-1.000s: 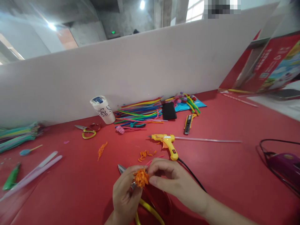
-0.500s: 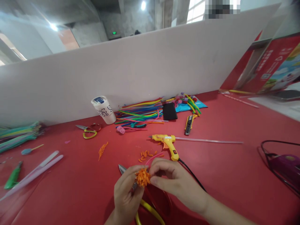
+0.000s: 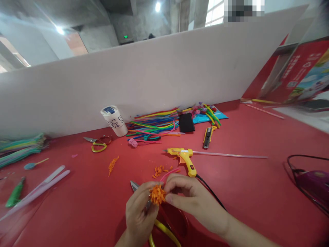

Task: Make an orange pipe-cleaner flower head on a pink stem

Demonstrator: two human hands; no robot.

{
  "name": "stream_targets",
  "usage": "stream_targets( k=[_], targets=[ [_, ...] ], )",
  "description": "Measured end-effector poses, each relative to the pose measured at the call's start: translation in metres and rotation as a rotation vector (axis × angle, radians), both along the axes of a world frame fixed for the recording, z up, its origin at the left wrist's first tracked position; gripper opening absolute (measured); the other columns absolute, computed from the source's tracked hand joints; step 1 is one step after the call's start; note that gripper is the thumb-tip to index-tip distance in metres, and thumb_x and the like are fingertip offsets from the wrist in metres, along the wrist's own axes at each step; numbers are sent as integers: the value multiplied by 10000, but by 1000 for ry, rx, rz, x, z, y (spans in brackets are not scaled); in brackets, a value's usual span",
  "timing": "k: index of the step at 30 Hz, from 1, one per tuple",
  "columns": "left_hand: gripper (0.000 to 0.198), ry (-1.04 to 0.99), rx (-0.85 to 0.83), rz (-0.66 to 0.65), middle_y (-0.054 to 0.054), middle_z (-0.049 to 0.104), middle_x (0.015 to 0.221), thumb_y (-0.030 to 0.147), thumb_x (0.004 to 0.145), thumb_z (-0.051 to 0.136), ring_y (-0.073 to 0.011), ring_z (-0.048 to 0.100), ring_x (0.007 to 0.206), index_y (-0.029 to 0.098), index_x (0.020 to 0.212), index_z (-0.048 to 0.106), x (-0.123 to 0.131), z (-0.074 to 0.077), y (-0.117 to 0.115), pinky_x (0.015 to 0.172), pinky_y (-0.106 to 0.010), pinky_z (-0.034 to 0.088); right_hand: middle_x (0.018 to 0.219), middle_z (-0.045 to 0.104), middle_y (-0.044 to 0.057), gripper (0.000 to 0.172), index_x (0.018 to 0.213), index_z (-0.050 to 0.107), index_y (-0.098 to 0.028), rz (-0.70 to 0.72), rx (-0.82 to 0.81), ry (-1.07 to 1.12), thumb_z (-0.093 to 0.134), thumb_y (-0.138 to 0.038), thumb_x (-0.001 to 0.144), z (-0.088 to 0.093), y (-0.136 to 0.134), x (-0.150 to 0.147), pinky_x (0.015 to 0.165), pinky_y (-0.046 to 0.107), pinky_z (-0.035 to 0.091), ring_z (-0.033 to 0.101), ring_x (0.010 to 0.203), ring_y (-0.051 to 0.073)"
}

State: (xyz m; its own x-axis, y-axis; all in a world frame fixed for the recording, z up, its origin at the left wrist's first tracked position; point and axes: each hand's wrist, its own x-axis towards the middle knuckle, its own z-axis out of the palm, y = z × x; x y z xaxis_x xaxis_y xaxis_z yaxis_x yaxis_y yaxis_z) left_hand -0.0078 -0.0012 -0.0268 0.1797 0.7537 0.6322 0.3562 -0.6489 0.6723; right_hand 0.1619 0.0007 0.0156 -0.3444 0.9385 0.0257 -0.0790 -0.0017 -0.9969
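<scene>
Two handle loops, one yellow and one red, belong to the large scissors [image 3: 166, 229] lying closest, beneath the hands, with a blade tip jutting out beyond the left knuckles. Just above them, the left hand [image 3: 141, 212] is curled, grasping an orange flower head [image 3: 157, 195] between thumb and fingers, its petal side turned up toward the viewer. The right hand [image 3: 190, 199] comes in from the right with forearm low and slanted, fingers bent, thumb and index fingertips brought to the flower's right edge; whether a petal is pinched between them, I cannot tell.

The step in hand looks like adding or settling petals at the rim of the bloom. Judging by that, the next move calls for a steady left grip and a light, precise placement by the right fingertips, without crushing neighbouring petals.

Just beyond the hands lies a loose pile of orange petals [image 3: 158, 171], near a yellow hot glue gun [image 3: 180, 151] with a long clear glue stick in its back. Farther off are small scissors [image 3: 99, 147], a utility knife [image 3: 207, 139] and a bundle of coloured pipe cleaners [image 3: 154, 125] before the white partition [image 3: 154, 75].
</scene>
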Motion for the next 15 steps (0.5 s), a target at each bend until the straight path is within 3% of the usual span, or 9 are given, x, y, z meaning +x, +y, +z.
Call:
stream_targets(
  k=[7,11,15],
  targets=[
    [262,-68,-115,-9,-65,714,853,85,750,616,-188,675,724,213,971,676,0,-3,-2,661,-269,546,706,520,-11,93,683,589,-176,1,8,2,589,-251,739,4,2,1,663,245,385,489,695,128],
    [249,-105,-134,-15,-56,690,841,93,752,614,-185,652,738,223,950,689,2,-1,-4,671,-272,534,724,550,5,96,714,606,-173,-59,67,-106,545,-223,770,0,6,3,672,252,399,518,715,137],
    [90,-318,-282,40,-44,632,815,167,743,642,-163,601,734,204,805,695,10,4,-5,635,-241,493,772,560,8,84,757,619,-183,-91,174,-218,557,-136,728,-10,8,-1,625,235,401,507,687,126]
  ],
)
